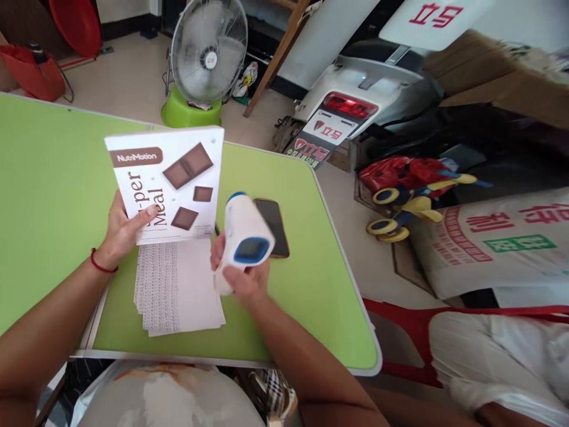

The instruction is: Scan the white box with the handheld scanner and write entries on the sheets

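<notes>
My left hand point(124, 228) grips the lower left edge of a white box point(186, 142) printed with brown chocolate pieces and "NutriMotion", its thumb across the front. The box is held up above the green table. My right hand point(246, 281) is wrapped round the handle of a white and blue infrared thermometer point(237, 228), whose small blue-framed screen faces me. Below the box lies a stack of papers point(195, 290) covered partly with dense handwriting or print. A dark smartphone point(275, 231) rests on the table just right of the thermometer, partly hidden by it.
The green folding table point(320, 296) has a pale rim. Beyond it, a fan point(208, 53) stands on a green stool point(191, 115). An electric scooter point(355, 101), a cardboard box point(498, 77) and a large printed sack point(502, 237) are at the right. A seated person's light clothing point(498, 350) shows lower right.
</notes>
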The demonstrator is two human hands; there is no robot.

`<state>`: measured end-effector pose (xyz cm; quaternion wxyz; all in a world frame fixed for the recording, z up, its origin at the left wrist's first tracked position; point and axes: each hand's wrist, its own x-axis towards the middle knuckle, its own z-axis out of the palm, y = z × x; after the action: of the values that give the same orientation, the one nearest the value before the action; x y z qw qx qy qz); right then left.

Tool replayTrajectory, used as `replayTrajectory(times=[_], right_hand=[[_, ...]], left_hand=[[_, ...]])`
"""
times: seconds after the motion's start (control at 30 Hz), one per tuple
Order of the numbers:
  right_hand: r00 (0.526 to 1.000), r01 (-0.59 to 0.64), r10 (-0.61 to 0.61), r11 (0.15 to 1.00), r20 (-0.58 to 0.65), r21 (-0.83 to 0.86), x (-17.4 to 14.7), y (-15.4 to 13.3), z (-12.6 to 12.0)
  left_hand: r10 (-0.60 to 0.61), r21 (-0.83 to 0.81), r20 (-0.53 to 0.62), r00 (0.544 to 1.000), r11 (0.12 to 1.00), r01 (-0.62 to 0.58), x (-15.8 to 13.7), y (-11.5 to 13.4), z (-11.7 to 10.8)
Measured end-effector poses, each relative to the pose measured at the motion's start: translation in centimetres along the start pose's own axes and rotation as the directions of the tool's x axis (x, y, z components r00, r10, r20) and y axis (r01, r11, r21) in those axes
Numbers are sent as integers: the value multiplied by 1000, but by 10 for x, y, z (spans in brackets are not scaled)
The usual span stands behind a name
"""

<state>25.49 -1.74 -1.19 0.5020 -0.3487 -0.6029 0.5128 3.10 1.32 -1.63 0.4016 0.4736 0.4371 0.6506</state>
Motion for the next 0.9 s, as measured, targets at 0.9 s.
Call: replayTrajectory(times=[0.9], right_hand=[[891,-453,428,817,152,356,-13,12,42]], left_hand=[[-198,233,-46,979,951,203,-3,-4,5]])
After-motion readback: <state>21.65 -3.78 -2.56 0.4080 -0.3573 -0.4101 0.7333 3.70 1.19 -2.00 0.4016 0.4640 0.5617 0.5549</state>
